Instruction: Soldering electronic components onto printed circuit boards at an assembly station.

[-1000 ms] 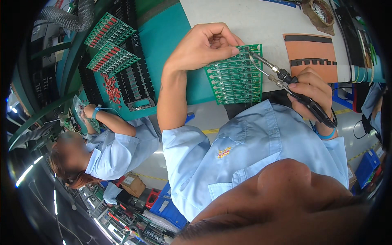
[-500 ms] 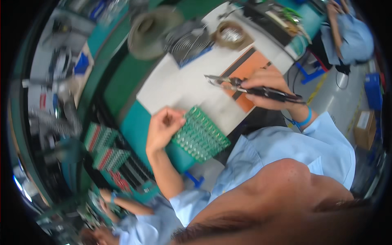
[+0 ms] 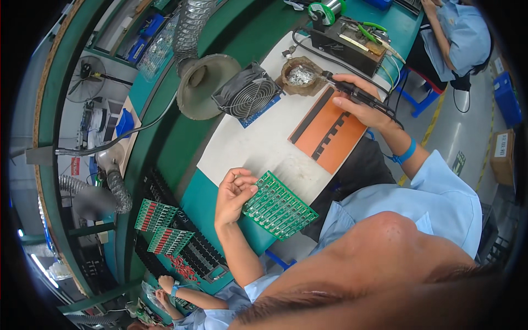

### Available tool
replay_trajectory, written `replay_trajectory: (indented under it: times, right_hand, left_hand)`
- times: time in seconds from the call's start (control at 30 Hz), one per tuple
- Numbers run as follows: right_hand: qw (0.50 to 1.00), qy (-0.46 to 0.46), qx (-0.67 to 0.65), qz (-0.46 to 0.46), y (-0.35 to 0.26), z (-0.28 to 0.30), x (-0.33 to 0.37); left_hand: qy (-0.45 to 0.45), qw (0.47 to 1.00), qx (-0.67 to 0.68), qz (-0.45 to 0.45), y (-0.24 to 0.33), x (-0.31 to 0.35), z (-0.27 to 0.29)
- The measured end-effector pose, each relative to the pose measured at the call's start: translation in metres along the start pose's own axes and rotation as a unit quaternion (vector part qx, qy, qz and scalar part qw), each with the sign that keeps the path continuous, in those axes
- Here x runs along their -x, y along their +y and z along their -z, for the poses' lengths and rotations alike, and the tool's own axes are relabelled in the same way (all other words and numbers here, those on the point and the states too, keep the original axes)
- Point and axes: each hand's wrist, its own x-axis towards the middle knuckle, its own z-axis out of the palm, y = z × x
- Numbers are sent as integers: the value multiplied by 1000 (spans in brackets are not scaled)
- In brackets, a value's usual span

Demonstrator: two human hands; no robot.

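Observation:
My left hand pinches the upper left edge of a green circuit board between thumb and fingers. Rows of small parts show across the board, which is held tilted above the near edge of the worktable. My right hand is closed round the black handle of a soldering iron. The iron's tip reaches to a brown bowl with shiny silvery metal in it. An orange sheet with black strips lies on the white table covering, below the right hand.
A small fan and a fume hood stand left of the bowl. A solder spool and a black box sit at the back. Several boards with red parts rest at left. Co-workers sit upper right and lower left.
My right hand has moved up and away, bringing the soldering iron's tip from over the white covering to the bowl. My left hand and the board sit slightly lower and further right in view.

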Motion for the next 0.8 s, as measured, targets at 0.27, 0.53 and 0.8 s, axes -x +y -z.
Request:
replay_trajectory:
  times: [0.27, 0.53, 0.8]
  right_hand:
    - [998, -35, 27, 54, 1, 17, -7]
    - [991, -79, 43, 98, 10, 21, -11]
    - [991, -65, 52, 102, 8, 19, -10]
  left_hand:
    - [108, 994, 10, -35, 9, 3, 27]
    - [189, 979, -33, -66, 6, -5, 46]
    - [362, 869, -288, -178, 2, -20, 20]
